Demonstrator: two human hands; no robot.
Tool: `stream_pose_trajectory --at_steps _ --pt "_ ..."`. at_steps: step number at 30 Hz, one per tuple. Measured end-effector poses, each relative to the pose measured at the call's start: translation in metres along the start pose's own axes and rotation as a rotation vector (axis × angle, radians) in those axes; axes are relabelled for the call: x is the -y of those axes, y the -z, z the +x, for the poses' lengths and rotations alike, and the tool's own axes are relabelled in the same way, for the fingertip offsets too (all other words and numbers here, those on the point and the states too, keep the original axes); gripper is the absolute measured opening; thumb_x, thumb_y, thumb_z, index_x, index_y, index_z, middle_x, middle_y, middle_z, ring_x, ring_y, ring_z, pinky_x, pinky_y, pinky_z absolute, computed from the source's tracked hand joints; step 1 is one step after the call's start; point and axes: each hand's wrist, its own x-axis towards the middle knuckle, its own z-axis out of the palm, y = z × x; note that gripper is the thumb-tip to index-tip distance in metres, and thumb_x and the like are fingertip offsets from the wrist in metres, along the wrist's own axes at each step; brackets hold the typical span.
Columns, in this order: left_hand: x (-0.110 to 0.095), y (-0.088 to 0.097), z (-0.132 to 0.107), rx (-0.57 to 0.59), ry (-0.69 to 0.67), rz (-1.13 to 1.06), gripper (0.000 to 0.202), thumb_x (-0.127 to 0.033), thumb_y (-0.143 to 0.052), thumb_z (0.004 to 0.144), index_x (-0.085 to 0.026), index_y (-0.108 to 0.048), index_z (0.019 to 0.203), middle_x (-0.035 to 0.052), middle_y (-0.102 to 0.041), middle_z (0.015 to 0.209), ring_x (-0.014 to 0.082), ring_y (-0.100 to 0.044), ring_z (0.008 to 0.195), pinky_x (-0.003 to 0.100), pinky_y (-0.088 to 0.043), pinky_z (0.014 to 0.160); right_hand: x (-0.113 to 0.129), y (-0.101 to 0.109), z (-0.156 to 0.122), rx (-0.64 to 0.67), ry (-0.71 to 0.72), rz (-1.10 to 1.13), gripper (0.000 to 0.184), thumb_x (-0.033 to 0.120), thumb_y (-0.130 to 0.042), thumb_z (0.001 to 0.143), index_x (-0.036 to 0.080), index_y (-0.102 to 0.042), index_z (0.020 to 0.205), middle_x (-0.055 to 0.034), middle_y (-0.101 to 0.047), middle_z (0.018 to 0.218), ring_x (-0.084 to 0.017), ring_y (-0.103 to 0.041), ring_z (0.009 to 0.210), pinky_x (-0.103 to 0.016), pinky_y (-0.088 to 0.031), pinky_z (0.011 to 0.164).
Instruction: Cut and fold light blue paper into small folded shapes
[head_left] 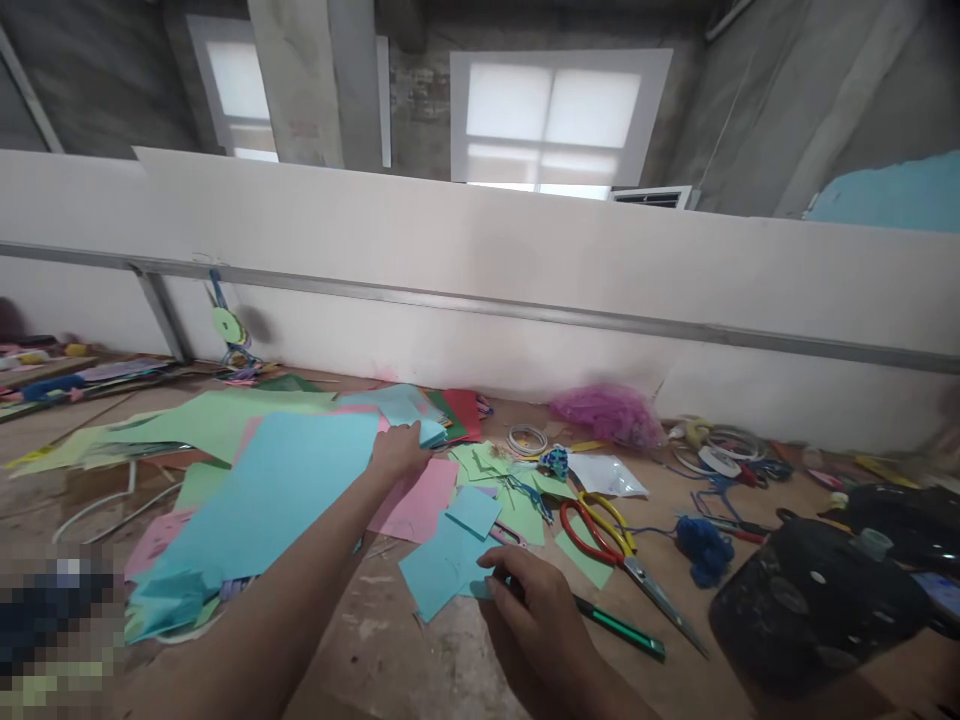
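My left hand (397,452) reaches over the paper pile with its fingers bent down at the edge of some light blue paper (429,432); its fingertips are partly hidden. Beneath that forearm spreads a large light blue sheet (292,490). My right hand (529,595) is curled around a green and black utility knife (622,632), whose handle sticks out to the right. Small blue paper squares (431,575) lie just left of this hand. Scissors with red and yellow handles (611,535) rest to its right, and a pink cutter (506,535) lies beyond the fingers.
A dark jug-like container (810,610) stands at the right, near a ball of blue yarn (703,550). Pink netting (607,415), a tape ring (527,440) and a clear packet (607,474) lie toward the white partition (480,345). Green sheets (202,420) cover the left side.
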Motion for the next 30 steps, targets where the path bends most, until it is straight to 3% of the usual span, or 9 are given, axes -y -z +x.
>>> stream_pose_trajectory --at_steps 6,11,14,17,20,23,25,28,30 --pt "0.007 0.009 0.011 0.084 -0.022 -0.025 0.027 -0.034 -0.047 0.090 -0.020 -0.061 0.108 0.0134 -0.068 0.106 0.0290 -0.063 0.101 0.040 -0.047 0.081 0.001 0.000 0.001 0.000 -0.023 0.001 0.027 0.014 -0.054 0.080 0.023 -0.069 0.099 -0.0014 -0.070 0.088 -0.018 -0.063 0.081 -0.025 -0.043 0.072" --pt "0.014 0.023 0.012 0.127 -0.009 -0.050 0.033 -0.041 -0.054 0.091 -0.015 -0.060 0.111 0.0066 -0.065 0.106 0.0184 -0.064 0.088 0.039 -0.053 0.078 0.002 0.000 0.000 -0.008 -0.009 -0.009 0.027 0.013 -0.053 0.080 0.023 -0.069 0.099 -0.0013 -0.071 0.088 -0.017 -0.063 0.080 -0.025 -0.043 0.073" --pt "0.018 0.042 0.003 0.067 -0.006 -0.001 0.030 -0.033 -0.042 0.095 -0.014 -0.065 0.097 0.0109 -0.068 0.100 0.0218 -0.064 0.090 0.037 -0.050 0.077 0.002 0.000 -0.001 -0.012 -0.006 -0.021 0.027 0.013 -0.053 0.080 0.023 -0.069 0.099 -0.0014 -0.071 0.088 -0.018 -0.063 0.081 -0.026 -0.043 0.072" --pt "0.019 0.069 -0.019 -0.018 -0.012 0.089 0.035 -0.023 -0.034 0.092 -0.013 -0.068 0.089 0.0181 -0.069 0.101 0.0317 -0.063 0.098 0.040 -0.047 0.076 0.003 0.000 -0.001 -0.024 0.011 -0.016 0.026 0.012 -0.053 0.081 0.023 -0.069 0.098 -0.0011 -0.072 0.091 -0.018 -0.064 0.082 -0.025 -0.043 0.073" --pt "0.014 0.097 -0.050 -0.057 -0.061 0.176 0.030 -0.016 -0.041 0.083 -0.011 -0.070 0.083 0.0212 -0.070 0.098 0.0382 -0.061 0.100 0.044 -0.044 0.077 0.002 0.000 -0.001 -0.024 0.045 -0.021 0.025 0.011 -0.053 0.081 0.023 -0.068 0.097 -0.0007 -0.072 0.093 -0.018 -0.064 0.083 -0.025 -0.044 0.074" --pt "0.002 0.111 -0.083 -0.062 -0.115 0.225 0.029 -0.013 -0.043 0.080 -0.009 -0.071 0.082 0.0240 -0.070 0.094 0.0406 -0.061 0.099 0.047 -0.043 0.076 0.001 0.000 -0.002 -0.032 0.075 -0.050 0.026 0.009 -0.054 0.080 0.023 -0.068 0.097 -0.0014 -0.072 0.094 -0.018 -0.065 0.083 -0.026 -0.044 0.075" --pt "-0.014 0.107 -0.104 -0.037 -0.157 0.226 0.026 -0.016 -0.047 0.079 -0.008 -0.072 0.081 0.0242 -0.071 0.091 0.0391 -0.063 0.094 0.046 -0.043 0.076 0.000 0.000 -0.003 -0.036 0.099 -0.084 0.027 0.009 -0.054 0.080 0.023 -0.067 0.098 -0.0020 -0.072 0.096 -0.018 -0.065 0.084 -0.026 -0.044 0.076" --pt "-0.044 0.086 -0.133 0.024 -0.251 0.191 0.025 -0.024 -0.055 0.078 -0.009 -0.074 0.082 0.0229 -0.072 0.091 0.0379 -0.065 0.092 0.043 -0.044 0.074 0.000 -0.001 -0.006 -0.035 0.175 -0.154 0.027 0.009 -0.052 0.083 0.022 -0.066 0.101 -0.0032 -0.071 0.100 -0.019 -0.064 0.090 -0.027 -0.043 0.080" --pt "-0.065 0.071 -0.152 0.059 -0.289 0.153 0.033 -0.029 -0.047 0.084 -0.011 -0.075 0.084 0.0216 -0.073 0.092 0.0359 -0.067 0.091 0.041 -0.046 0.073 0.001 -0.002 -0.008 -0.042 0.221 -0.223 0.026 0.009 -0.050 0.084 0.021 -0.065 0.102 -0.0046 -0.071 0.101 -0.020 -0.063 0.093 -0.027 -0.041 0.081"
